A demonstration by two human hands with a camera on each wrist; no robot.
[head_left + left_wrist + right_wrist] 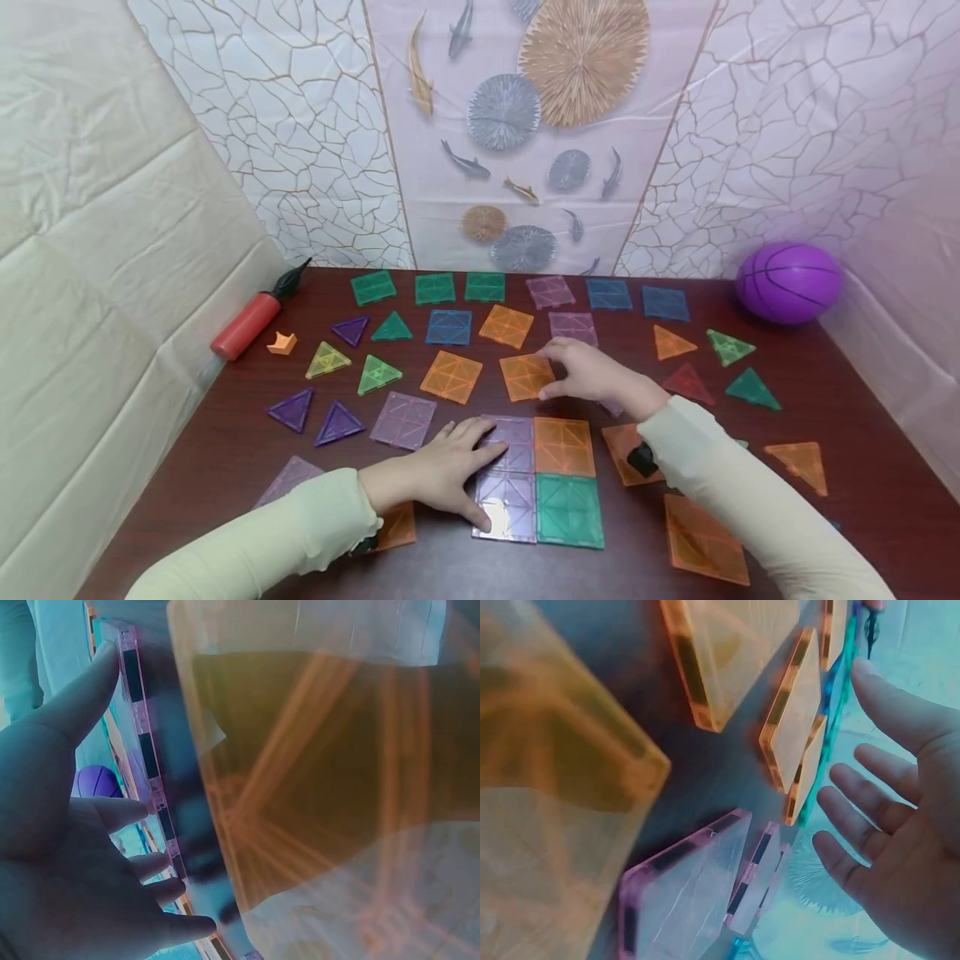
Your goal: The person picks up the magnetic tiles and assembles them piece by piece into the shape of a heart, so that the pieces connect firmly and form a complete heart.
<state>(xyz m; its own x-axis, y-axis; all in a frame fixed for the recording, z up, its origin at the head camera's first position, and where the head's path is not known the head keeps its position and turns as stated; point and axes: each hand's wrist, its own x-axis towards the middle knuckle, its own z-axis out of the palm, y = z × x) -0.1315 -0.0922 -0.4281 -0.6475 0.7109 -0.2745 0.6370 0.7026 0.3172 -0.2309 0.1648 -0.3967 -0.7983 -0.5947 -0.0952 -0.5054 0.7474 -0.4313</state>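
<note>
Four flat translucent square tiles lie edge to edge as a larger square: two light purple tiles (512, 500) on the left, an orange tile (564, 446) and a green tile (570, 510) on the right. My left hand (453, 467) rests on the purple pair's left side, fingers spread. Further back, my right hand (588, 375) reaches to a loose orange square tile (521, 377), thumb by its near right corner and fingertips by its far right corner. In the right wrist view the right hand (900, 810) has parted, loosely bent fingers.
Loose square tiles, such as an orange one (452, 377) and a purple one (402, 420), lie around. Triangle tiles (339, 423) are at both sides. A red pump (247, 325) stands back left, a purple ball (790, 283) back right. Orange tiles (705, 542) lie under the right forearm.
</note>
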